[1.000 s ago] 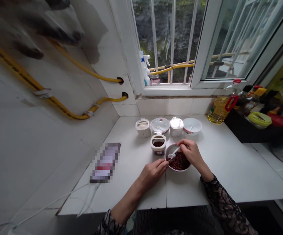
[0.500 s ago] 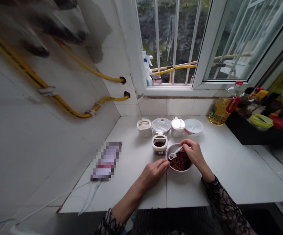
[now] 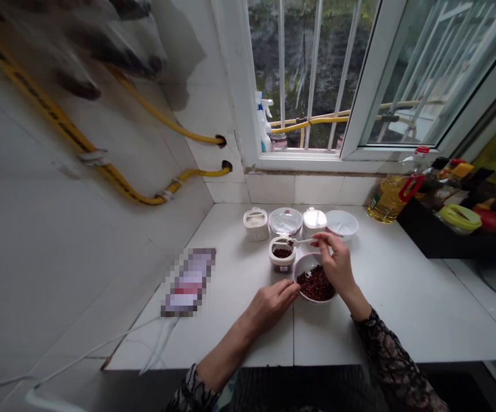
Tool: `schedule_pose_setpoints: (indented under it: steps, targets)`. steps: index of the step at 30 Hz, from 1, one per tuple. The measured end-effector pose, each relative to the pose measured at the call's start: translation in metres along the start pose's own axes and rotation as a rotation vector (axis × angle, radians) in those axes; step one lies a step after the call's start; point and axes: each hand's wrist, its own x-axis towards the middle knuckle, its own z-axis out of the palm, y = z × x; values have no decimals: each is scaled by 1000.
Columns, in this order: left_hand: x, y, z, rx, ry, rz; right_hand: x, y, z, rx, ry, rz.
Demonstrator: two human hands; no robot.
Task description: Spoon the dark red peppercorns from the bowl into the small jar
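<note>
My right hand [image 3: 336, 264] pinches the handle of a small white spoon [image 3: 303, 241]. The spoon's scoop, with a few dark red bits in it, is at the opening of a small jar [image 3: 282, 264] whose lid is up. Dark red contents show inside that jar. Just to its right stands a white bowl [image 3: 304, 264] holding dark red dried bits like Sichuan peppercorns [image 3: 317, 284]. My left hand [image 3: 272, 302] grips the bowl's left rim with its fingers closed; the thumb is partly hidden.
Behind the jar stand a white seasoning jar [image 3: 255, 226], a lidded bowl [image 3: 285, 220], another white jar [image 3: 315, 220] and a white bowl [image 3: 341, 224]. An oil bottle [image 3: 388, 197] and a black rack [image 3: 428, 237] are at right. A blurred-out object [image 3: 190, 283] lies left, with cables.
My right hand has lifted the spoon out of the bowl and moved it up and left to the jar's opening. My left hand stays at the bowl's rim. The view has shifted slightly.
</note>
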Motion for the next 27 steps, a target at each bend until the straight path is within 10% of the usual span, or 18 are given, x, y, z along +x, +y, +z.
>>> schedule_pose_setpoints:
  steps: [6, 13, 27]
  targets:
    - [-1, -1, 2, -6, -7, -7, -3, -6, 2, -252, -196, -401]
    - [-3, -1, 1, -14, -28, -17, -4, 10, -20, -301, 9, -271]
    - [-1, -1, 1, 7, 20, 4, -14, 22, -10, -317, -271, -82]
